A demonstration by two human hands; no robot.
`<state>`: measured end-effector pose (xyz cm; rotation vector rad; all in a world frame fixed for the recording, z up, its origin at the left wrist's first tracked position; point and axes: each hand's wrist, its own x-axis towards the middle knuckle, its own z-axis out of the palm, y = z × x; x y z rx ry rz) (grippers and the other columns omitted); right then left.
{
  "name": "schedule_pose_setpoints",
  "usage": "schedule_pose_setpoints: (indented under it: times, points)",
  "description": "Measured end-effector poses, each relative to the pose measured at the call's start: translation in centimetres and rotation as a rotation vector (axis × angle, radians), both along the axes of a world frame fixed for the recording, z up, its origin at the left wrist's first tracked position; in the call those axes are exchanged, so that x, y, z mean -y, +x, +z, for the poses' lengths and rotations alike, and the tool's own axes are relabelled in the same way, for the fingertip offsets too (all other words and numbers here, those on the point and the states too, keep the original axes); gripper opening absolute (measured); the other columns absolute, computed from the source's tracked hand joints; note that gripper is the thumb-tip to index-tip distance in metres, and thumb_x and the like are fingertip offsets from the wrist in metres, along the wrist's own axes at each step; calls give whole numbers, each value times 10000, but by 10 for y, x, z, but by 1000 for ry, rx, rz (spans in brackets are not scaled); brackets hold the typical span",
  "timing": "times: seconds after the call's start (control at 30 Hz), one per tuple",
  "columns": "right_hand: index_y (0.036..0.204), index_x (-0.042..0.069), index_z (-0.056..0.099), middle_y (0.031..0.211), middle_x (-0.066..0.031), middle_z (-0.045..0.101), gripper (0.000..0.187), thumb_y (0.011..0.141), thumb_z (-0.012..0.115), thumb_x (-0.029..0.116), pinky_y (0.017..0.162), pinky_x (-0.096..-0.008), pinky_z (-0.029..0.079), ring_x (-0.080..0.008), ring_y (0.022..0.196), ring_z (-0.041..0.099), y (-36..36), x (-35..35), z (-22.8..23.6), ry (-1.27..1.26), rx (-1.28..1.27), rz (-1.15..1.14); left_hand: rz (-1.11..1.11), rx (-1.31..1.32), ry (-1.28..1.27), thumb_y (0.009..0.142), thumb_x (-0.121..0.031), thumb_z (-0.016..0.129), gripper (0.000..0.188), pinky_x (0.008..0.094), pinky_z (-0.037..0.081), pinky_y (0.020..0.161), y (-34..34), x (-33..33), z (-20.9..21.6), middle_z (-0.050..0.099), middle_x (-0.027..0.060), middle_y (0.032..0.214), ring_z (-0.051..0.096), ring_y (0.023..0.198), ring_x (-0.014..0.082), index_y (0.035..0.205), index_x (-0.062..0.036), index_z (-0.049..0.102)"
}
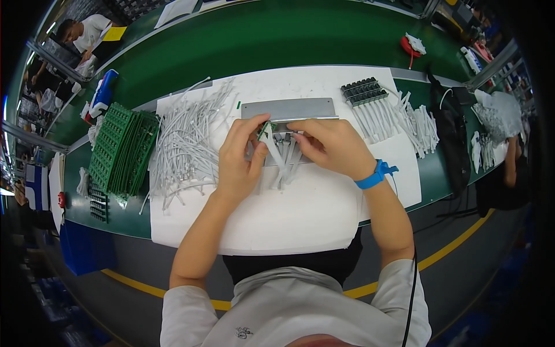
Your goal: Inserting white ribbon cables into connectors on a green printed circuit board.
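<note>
My left hand (238, 159) pinches a small green circuit board (266, 129) at the left end of a grey metal fixture (288, 109). Flat white cables (281, 165) hang from the fixture's near side, between my hands. At the fixture's right part is my right hand (341, 149), thumb and fingers drawn together at its edge; what they grip, if anything, is hidden. A blue wrist strap (376, 174) circles my right wrist. All this rests over a white sheet (277, 228) on the green bench.
Loose white cables (191, 139) lie in a heap to the left, beside stacked green circuit board panels (124, 150). At the right sit black connector blocks with white cables (363, 92) and more cable bundles (419, 127). A black bag (448, 136) lies beyond them. Another person (87, 34) sits far left.
</note>
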<state>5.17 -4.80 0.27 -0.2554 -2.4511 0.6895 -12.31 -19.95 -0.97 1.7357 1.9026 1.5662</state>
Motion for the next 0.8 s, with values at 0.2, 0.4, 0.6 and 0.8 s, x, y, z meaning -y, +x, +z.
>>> schedule_pose_setpoints:
  times: [0.2,0.4,0.6,0.8]
  points:
    - [1258,31,654,796,-78,720,395,874,748,18,596,-273,571,-167,654,704,-5,13,0,-284,-75,98,-20,113,40,823,125,617,538,274,477,683,5,-2,-7,663,109,1023,590,764,167,1335,-39,625]
    - [1250,46,638,762,-68,704,410,854,746,57,550,-285,558,-175,585,687,-10,11,-12,-180,-166,89,-79,89,-11,817,128,640,541,259,485,675,-3,0,-15,702,95,1038,608,760,149,1331,-36,622]
    - [1260,60,654,792,-61,716,429,842,751,54,557,-293,561,-180,584,685,-8,11,-5,-127,-179,120,-54,189,1,836,95,670,448,254,484,671,4,1,-9,748,86,1127,667,782,139,1260,-27,597]
    - [1240,71,675,848,-65,726,386,859,739,90,557,-303,563,-186,586,682,-10,13,-16,-88,-190,129,-41,90,19,831,77,694,460,256,479,679,6,2,-11,749,79,1089,685,794,140,1265,-32,585]
